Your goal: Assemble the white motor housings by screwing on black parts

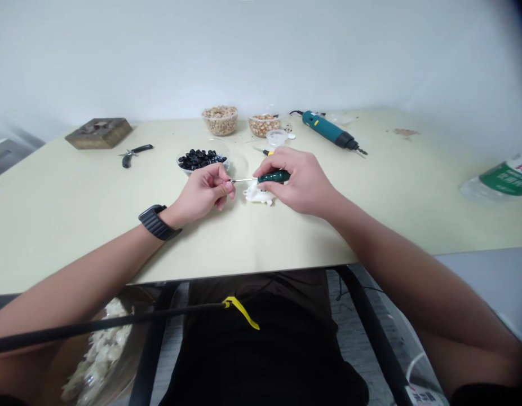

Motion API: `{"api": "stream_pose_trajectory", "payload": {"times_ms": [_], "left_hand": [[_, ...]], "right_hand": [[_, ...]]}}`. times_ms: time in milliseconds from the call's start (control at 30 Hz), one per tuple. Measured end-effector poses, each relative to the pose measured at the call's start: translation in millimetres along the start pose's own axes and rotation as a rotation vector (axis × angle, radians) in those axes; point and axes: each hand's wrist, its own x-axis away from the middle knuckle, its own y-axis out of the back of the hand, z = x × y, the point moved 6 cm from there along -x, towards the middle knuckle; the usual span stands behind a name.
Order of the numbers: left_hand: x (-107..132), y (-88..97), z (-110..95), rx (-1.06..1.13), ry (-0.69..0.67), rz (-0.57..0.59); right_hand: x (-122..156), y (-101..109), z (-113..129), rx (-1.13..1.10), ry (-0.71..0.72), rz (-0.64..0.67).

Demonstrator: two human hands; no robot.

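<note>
Now the right hand (302,180) grips a green-handled awl (273,177), its tip at the left hand's (200,190) pinched fingers, just above a white plastic piece (256,195) on the table (75,225). Black beads (199,159) fill a bowl (222,148); 2 tubs of tan seeds (220,121) stand near the far edge.

We can make out only partial txt. On the plastic water bottle (498,183), the green-and-white label (506,176) has red CJK chars, cut off by the frame edge & not legible to us. The white pkg (424,395) at bottom right has dark chars, also cut off & blurred. No brand or nos. readable by us.
</note>
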Motion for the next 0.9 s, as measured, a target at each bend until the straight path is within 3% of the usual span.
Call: {"api": "stream_pose_trajectory", "payload": {"times_ms": [433, 900], "left_hand": [[0, -2.8, 0, -0.010, -0.033, 0.005], [1, -1.0, -2, -0.072, -0.005, 0.026]], "right_hand": [[2, -8, -6, -0.085, -0.156, 0.148], [3, -6, 3, 0.004, -0.028, 0.073]]}}
